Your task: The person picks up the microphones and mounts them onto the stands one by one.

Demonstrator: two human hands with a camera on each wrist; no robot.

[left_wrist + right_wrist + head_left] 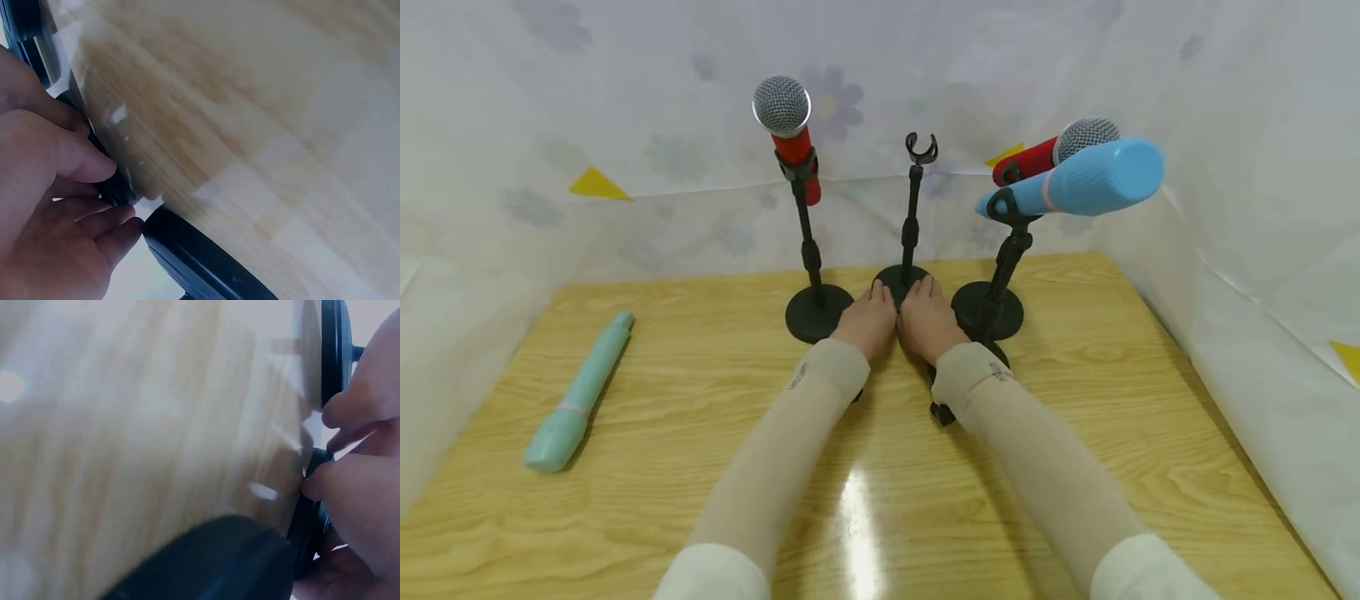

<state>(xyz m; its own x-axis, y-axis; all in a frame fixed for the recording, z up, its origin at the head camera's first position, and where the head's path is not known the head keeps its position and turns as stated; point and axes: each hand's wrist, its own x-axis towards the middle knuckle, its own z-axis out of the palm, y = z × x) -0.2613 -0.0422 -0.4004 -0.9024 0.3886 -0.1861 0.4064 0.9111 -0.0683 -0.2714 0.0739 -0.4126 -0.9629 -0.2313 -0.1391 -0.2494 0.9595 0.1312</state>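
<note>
Both hands reach to the round black base of the middle microphone stand (pixel 913 212), whose clip on top is bare. My left hand (pixel 868 323) grips the base's near left edge. In the left wrist view the thumb lies along the black base (pixel 115 186), with fingers on its other side. My right hand (pixel 931 323) holds the near right edge, and the right wrist view has its thumb and fingers about the rim of the base (pixel 306 531). The hands hide much of the base's near side.
To the left stands a stand with a red microphone (pixel 793 148). On the right, close stands bear another red microphone (pixel 1028 161) and a blue microphone (pixel 1093 182). A mint-green microphone (pixel 580 396) lies on the wooden table (pixel 700 400). White sheeting (pixel 700 108) encloses the back and sides.
</note>
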